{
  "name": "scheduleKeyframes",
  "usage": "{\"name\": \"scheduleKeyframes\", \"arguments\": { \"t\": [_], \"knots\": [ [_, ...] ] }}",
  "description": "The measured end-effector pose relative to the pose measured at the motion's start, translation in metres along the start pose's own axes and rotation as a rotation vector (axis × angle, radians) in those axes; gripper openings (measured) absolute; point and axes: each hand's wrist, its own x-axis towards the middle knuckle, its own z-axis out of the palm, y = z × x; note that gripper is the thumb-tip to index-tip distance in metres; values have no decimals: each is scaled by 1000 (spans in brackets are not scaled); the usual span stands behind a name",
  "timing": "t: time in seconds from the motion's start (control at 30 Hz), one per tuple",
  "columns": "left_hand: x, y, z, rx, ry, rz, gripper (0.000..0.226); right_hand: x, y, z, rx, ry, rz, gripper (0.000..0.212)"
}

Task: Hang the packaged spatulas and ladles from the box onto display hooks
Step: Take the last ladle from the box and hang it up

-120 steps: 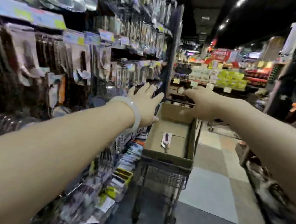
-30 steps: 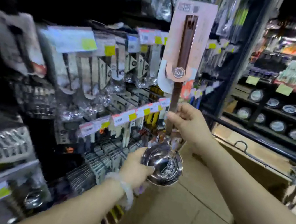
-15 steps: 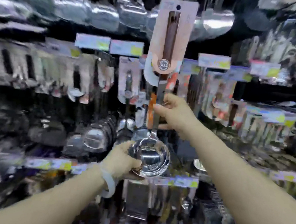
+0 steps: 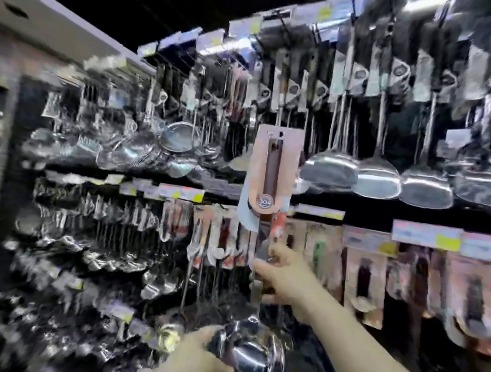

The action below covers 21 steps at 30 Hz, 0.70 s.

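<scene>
I hold a packaged steel ladle (image 4: 269,189) upright in front of the utensil wall. Its pink card with a brown handle and a "304" badge points up, and the shiny bowl (image 4: 249,364) hangs at the bottom. My right hand (image 4: 283,276) grips the ladle's shaft just below the card. My left hand (image 4: 192,369) cups the left side of the bowl from below. The card's top sits level with the spatula heads on the upper row, close under the hooks there. The box is out of view.
The wall is packed with hanging stock: steel spatulas (image 4: 377,172) on the upper right, strainers and skimmers (image 4: 175,139) upper left, pink-carded utensils (image 4: 363,279) along the middle row under yellow price tags (image 4: 425,236). Ladles fill the lower left rows. The picture is blurred.
The view has swung up and left along the wall. The ladle has stayed upright in both hands and now stands before a higher row of hanging spatulas.
</scene>
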Motion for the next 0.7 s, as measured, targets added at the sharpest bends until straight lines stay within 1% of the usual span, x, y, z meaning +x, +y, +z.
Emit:
{"name": "scheduleKeyframes", "arguments": {
  "t": [0.03, 0.1, 0.13, 0.17, 0.2, 0.27, 0.33, 0.43, 0.5, 0.57, 0.63, 0.7],
  "knots": [
    [10, 3, -13, 4, 17, 19, 55, 13, -7, 10, 4, -15, -16, 20],
    [33, 10, -38, 8, 35, 39, 45, 41, -22, 27, 24, -34, -60, 5],
    [45, 15, -50, 23, 43, 46, 38, 56, -29, 33, 32, -33, -94, 6],
    [59, 19, -60, 30, 55, 55, 35, 71, -36, 38, 30, -30, -118, 12],
    [74, 25, -71, 17, 67, 65, 35, 88, -43, 42, 26, -25, -137, 14],
    [104, 40, -90, -36, 86, 76, 38, 123, -58, 48, 14, -30, -162, 12],
    [131, 54, -106, -62, 105, 88, 38, 158, -71, 54, -15, -22, -205, 17],
    [167, 72, -130, -118, 112, 103, 36, 203, -92, 63, 1, -31, -263, 10],
    [188, 82, -146, -139, 134, 126, 38, 228, -106, 70, -38, 0, -322, 17],
    [206, 91, -161, -171, 145, 155, 35, 251, -117, 77, -59, 33, -368, 9],
    [221, 100, -175, -183, 136, 178, 28, 272, -125, 85, -66, 61, -383, 7],
    [234, 107, -189, -132, 134, 203, 26, 290, -133, 92, -23, 49, -345, 15]
  ]
}}
